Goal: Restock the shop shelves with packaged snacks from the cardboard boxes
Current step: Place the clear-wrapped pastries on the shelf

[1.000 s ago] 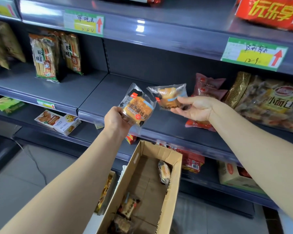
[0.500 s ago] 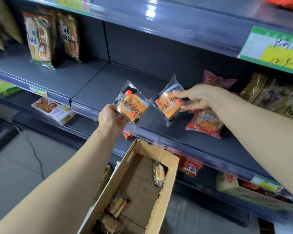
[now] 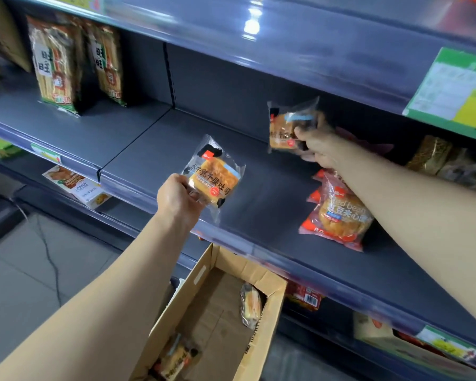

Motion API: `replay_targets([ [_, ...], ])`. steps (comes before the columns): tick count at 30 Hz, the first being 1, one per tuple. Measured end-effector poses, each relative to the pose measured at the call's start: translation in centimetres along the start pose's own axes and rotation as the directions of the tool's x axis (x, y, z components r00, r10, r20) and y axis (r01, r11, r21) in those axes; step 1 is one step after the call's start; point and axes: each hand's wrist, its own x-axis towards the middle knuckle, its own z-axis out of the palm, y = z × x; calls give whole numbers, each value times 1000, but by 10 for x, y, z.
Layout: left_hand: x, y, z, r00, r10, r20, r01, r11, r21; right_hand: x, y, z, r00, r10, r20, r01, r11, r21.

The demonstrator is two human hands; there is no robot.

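Head view: your left hand [image 3: 179,196] grips a toast pack [image 3: 213,177] over the shelf [image 3: 261,207] edge; your right hand [image 3: 318,148] grips another pack [image 3: 283,127] far back. Near, the box [image 3: 261,336] holds more packs.

Down at my left lie grey floor tiles [image 3: 19,284] — a thin dark cable [image 3: 49,254] trails across them. High at my right hangs a green price tag [image 3: 448,86] with a yellow patch, its writing blurred; a smaller green label [image 3: 448,344] sits low at right.
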Motion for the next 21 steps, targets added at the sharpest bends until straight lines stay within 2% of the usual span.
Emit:
replay_targets([
  [3, 5, 2, 16, 1000, 28, 12, -28, 1000, -1, 24, 3, 4, 998, -26, -52, 19, 990, -139],
  [7, 12, -4, 29, 998, 37, 55, -36, 999, -6, 46, 21, 16, 995, 69, -72, -79, 988, -136],
  [10, 21, -11, 28, 997, 37, 60, -36, 999, -14, 57, 27, 19, 947, 69, -313, -91, 994, -57],
  [12, 29, -15, 23, 997, 25, 70, -24, 1000, -18, 65, 30, 18, 900, -25, -435, -44, 988, -148],
  [15, 39, -20, 17, 997, 9, 75, -8, 1000, -18, 70, 33, 17, 917, -162, -364, -16, 898, -439],
  [17, 41, -22, 15, 997, 6, 82, -5, 1000, -11, 75, 34, 16, 933, -178, -314, -25, 836, -548],
  [21, 43, -24, 12, 996, -3, 86, 4, 1000, -2, 81, 31, 13, 949, -231, -216, -34, 605, -795],
])
